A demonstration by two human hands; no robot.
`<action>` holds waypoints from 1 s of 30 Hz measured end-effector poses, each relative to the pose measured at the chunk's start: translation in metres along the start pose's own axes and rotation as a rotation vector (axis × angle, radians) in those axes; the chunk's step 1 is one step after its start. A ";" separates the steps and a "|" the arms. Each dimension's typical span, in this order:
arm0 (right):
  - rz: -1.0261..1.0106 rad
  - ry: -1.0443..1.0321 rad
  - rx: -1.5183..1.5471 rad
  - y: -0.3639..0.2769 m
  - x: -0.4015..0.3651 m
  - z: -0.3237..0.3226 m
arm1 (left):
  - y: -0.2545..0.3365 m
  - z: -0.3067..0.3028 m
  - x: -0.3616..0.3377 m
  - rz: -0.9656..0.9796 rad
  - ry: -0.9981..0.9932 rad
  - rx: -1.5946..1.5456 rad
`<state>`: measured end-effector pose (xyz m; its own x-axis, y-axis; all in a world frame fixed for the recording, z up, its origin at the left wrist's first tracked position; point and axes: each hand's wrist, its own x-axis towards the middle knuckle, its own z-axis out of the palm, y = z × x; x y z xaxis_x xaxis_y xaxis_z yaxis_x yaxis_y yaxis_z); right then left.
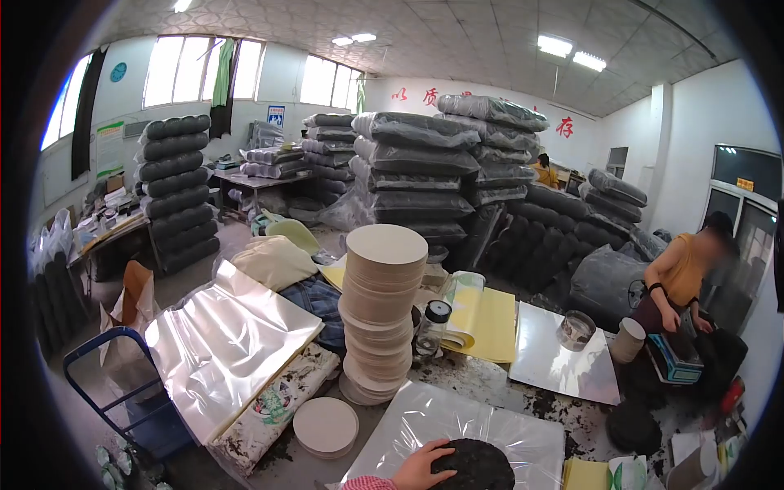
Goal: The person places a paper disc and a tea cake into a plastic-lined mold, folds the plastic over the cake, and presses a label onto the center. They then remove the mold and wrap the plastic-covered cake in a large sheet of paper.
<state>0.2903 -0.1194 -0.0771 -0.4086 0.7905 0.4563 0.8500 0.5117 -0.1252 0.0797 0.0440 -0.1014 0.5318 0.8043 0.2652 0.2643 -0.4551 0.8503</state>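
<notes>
My left hand point(420, 469), in a pink sleeve, has its fingers curled over the left side of a dark, round, pressed cake point(483, 467), which looks like compressed tea. The lower edge of the view cuts the cake off. Beneath it lies a stack of clear, shiny plastic film point(523, 431). My right hand does not show. Up and left of the hand is a low pile of round cardboard discs point(326, 425). Behind that rises a tall, uneven stack of similar discs point(377, 310). Another dark round cake point(634, 426) lies to the right.
A glass jar point(431, 328) and yellow sheets point(492, 327) lie behind the film. Right of them is a shiny sheet point(580, 359) with a roll of tape point(576, 330). A co-worker point(682, 273) sits at the right. A blue cart handle point(98, 343) stands left; wrapped black stacks point(416, 171) fill the back.
</notes>
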 end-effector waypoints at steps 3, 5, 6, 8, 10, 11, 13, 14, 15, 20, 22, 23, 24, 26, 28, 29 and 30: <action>0.023 -0.064 0.093 -0.006 0.002 -0.010 | -0.011 0.009 -0.008 0.071 0.052 -0.011; 0.068 -0.081 0.198 -0.007 0.005 -0.013 | -0.012 0.007 -0.013 0.041 0.029 -0.040; 0.091 -0.095 0.286 -0.003 0.010 -0.020 | -0.010 0.007 -0.009 0.025 0.031 -0.073; 0.366 -0.151 0.495 -0.007 0.048 -0.051 | -0.005 0.006 -0.010 -0.023 0.051 -0.076; 0.047 0.136 0.213 0.014 0.074 -0.020 | -0.001 0.002 -0.007 -0.028 0.040 -0.058; 0.110 -0.032 0.044 0.018 0.079 0.004 | 0.001 0.001 -0.007 -0.029 0.048 -0.054; 0.151 -0.122 0.000 0.021 0.085 0.025 | 0.008 -0.004 -0.005 -0.026 0.051 -0.007; 0.217 -0.039 0.133 0.025 0.081 0.019 | 0.007 -0.003 -0.004 -0.026 0.059 -0.009; 0.254 0.007 0.296 0.034 0.076 0.011 | 0.008 -0.004 -0.004 -0.044 0.049 -0.019; 0.022 -0.254 0.195 0.048 0.071 0.009 | 0.025 -0.003 0.004 -0.089 0.063 0.006; 0.029 -0.367 0.210 0.043 0.070 0.019 | 0.023 0.012 0.008 -0.090 0.082 0.138; 0.038 -0.380 0.171 0.043 0.070 0.021 | 0.022 0.018 0.011 -0.064 0.093 0.321; 0.045 -0.389 0.127 0.043 0.072 0.023 | 0.022 0.022 0.014 -0.032 0.107 0.507; 0.065 -0.411 0.120 0.042 0.073 0.025 | 0.029 0.007 0.018 0.021 0.032 0.570; 0.087 -0.351 0.190 0.043 0.069 0.032 | 0.047 -0.015 0.025 0.223 -0.226 0.568; 0.098 -0.359 0.200 0.040 0.067 0.033 | 0.038 -0.019 0.026 0.275 -0.478 0.637; 0.123 -0.376 0.209 0.039 0.068 0.033 | 0.037 -0.015 0.026 0.270 -0.484 0.632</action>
<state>0.2847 -0.0343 -0.0798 -0.4340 0.8974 0.0797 0.8302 0.4327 -0.3515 0.0912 0.0540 -0.0562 0.8900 0.4497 0.0760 0.4024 -0.8528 0.3329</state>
